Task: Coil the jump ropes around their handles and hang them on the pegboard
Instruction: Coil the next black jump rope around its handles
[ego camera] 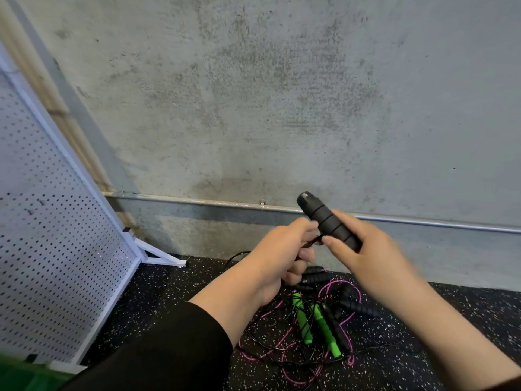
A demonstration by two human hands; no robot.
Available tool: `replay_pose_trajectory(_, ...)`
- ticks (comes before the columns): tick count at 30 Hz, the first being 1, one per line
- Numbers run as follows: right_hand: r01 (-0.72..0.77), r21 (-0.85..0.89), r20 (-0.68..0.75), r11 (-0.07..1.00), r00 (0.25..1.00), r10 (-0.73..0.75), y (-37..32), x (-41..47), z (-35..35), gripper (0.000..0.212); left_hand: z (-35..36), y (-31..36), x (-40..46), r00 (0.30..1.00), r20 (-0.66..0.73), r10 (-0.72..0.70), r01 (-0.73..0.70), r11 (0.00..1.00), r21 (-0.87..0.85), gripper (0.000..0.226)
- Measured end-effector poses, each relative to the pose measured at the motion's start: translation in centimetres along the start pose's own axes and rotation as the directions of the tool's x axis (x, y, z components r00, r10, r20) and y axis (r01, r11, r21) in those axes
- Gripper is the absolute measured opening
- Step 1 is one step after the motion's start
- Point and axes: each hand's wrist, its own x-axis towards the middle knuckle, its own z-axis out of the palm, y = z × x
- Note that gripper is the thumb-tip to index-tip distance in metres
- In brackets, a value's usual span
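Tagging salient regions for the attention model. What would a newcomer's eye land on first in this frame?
First, mid-frame, the ribbed black foam handle that the right hand grips, with the left hand pinching its thin black cord beside it. Next, on the speckled black rubber floor below, the tangle with two bright green handles and a pink rope. At left, the white perforated pegboard stands against the bare concrete wall.

A black ribbed handle (328,221) stands against a mottled grey concrete wall (282,94); the pegboard (56,221) is white, dotted with rows of dark holes; the floor (465,320) is black with white specks; on it lie two bright green handles (315,324), a pink-and-black rope (349,286) and thin black cords (265,334); the sleeve (169,351) is black
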Motion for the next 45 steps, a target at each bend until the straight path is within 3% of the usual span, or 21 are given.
replay_pose_trajectory(4,0.111,-0.349,0.007,0.93,0.993,-0.116,-0.3,-0.8,0.7,0.067,0.2,-0.3,-0.2,0.996,-0.083,0.034,-0.034,0.999,0.004,0.044)
replay_pose_trajectory(9,0.174,-0.442,0.051,0.88,0.984,-0.169,-0.6,-1.0,1.0,0.069,0.2,-0.6,-0.1,0.98,-0.186,0.066,-0.077,0.995,-0.057,0.039)
replay_pose_trajectory(12,0.154,-0.169,0.084,0.974,0.986,-0.141,-0.7,-1.2,0.8,0.073,0.0,-0.3,-0.1,0.969,-0.21,0.129,-0.14,0.989,-0.038,0.041)
replay_pose_trajectory(15,-0.02,0.257,-0.06,0.966,0.998,0.036,-1.2,-1.2,0.1,0.046,-0.3,-0.2,-0.2,0.972,-0.175,0.158,-0.166,0.985,-0.035,0.036)
replay_pose_trajectory(16,-0.088,0.373,-0.059,0.924,0.991,0.118,-1.1,-1.1,-0.2,0.038,-0.3,-0.2,-0.4,0.974,-0.158,0.162,-0.169,0.985,-0.035,0.034)
replay_pose_trajectory(18,-0.3,0.623,0.168,0.722,0.953,0.251,-1.1,-1.0,-0.6,0.04,-0.2,-0.3,-0.5,0.976,-0.124,0.181,-0.184,0.983,-0.021,0.034)
replay_pose_trajectory(20,-0.532,0.755,0.472,0.383,0.847,0.245,-1.3,-1.3,-1.0,0.051,-0.1,-0.3,-0.6,0.973,-0.102,0.209,-0.212,0.977,-0.015,0.034)
replay_pose_trajectory(22,-0.662,0.726,0.647,0.187,0.75,0.139,-1.3,-1.5,-1.4,0.057,0.0,0.0,-0.7,0.97,-0.09,0.227,-0.229,0.973,-0.013,0.031)
replay_pose_trajectory(28,-0.713,0.691,0.721,0.122,0.692,-0.04,-0.6,-1.2,-1.6,0.053,-0.3,0.2,-0.6,0.952,-0.088,0.294,-0.282,0.951,0.127,0.042)
replay_pose_trajectory(32,-0.631,0.747,0.646,0.211,0.763,-0.007,-0.4,-0.6,-1.2,0.049,-0.8,0.3,-0.6,0.951,-0.07,0.3,-0.285,0.943,0.174,0.037)
replay_pose_trajectory(35,-0.415,0.792,0.424,0.447,0.902,0.086,-0.7,-0.2,-0.9,0.043,-1.5,0.4,-0.5,0.951,-0.081,0.299,-0.271,0.93,0.249,0.042)
replay_pose_trajectory(38,-0.238,0.629,0.185,0.74,0.97,0.155,-0.5,0.0,-1.1,0.033,-1.9,0.3,-0.3,0.966,-0.072,0.249,-0.224,0.941,0.253,0.047)
replay_pose_trajectory(40,-0.155,0.428,0.077,0.89,0.988,0.135,0.0,0.1,-0.9,0.04,-1.9,0.2,-0.4,0.977,-0.057,0.205,-0.185,0.95,0.25,0.055)
replay_pose_trajectory(45,-0.081,0.179,0.037,0.98,0.996,0.076,-0.3,-0.2,0.4,0.06,-1.5,0.2,-0.5,0.991,-0.06,0.119,-0.109,0.983,0.146,0.067)
